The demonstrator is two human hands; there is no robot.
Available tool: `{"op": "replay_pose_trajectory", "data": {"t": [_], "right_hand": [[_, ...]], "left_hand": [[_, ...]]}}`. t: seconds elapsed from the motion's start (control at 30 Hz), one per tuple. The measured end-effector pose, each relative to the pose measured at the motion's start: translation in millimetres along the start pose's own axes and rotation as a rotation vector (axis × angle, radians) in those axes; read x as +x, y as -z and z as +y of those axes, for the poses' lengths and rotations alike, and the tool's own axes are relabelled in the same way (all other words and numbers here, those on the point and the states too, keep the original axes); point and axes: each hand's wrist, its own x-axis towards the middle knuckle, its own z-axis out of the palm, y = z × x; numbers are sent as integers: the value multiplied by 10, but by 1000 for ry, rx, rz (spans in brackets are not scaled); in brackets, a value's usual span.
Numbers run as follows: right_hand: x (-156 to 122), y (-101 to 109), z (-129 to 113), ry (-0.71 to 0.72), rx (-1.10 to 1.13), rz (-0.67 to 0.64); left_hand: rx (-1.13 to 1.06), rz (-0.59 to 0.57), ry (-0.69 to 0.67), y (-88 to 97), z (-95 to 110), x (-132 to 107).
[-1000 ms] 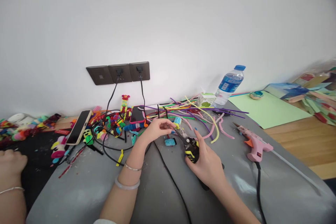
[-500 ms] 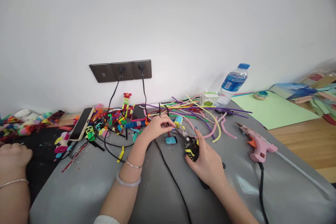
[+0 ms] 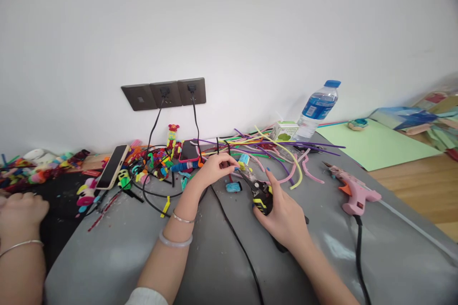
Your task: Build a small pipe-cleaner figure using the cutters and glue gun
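Note:
My left hand (image 3: 213, 170) pinches a small yellow and blue pipe-cleaner piece (image 3: 243, 162) just above the grey table cover (image 3: 118, 248). My right hand (image 3: 284, 217) grips black and yellow pliers (image 3: 258, 192) by the handles. The plier jaws point up-left and meet the small piece at my left fingertips. A blue fuzzy piece (image 3: 233, 187) lies on the cover just below my left hand. A black cable (image 3: 236, 240) runs between my forearms.
Loose coloured pipe cleaners (image 3: 279, 152) spread behind my hands. A pink glue gun (image 3: 354, 193) lies at right, a water bottle (image 3: 317, 108) and small carton (image 3: 284, 131) by the wall. Two phones (image 3: 111, 167) and small figures sit left. Another person's hand (image 3: 21, 209) rests far left.
My hands have stayed together on the small piece, with the pliers shifting slightly. The view drifted a little to the left. The other person's hand moved slightly further into view.

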Motion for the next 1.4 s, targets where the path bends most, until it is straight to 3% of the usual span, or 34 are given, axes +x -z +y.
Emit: {"op": "replay_pose_trajectory", "data": {"t": [0.37,0.83,1.4], "right_hand": [[-177,136,44,29,-2,-100],[-243,91,53,51,-20,-39],[-217,96,39,66,-13,-63]], "left_hand": [[8,-224,35,-30,10,-27],[28,-218,14,-50,25,-42],[120,-166,-11,-82,166,-66]]}}
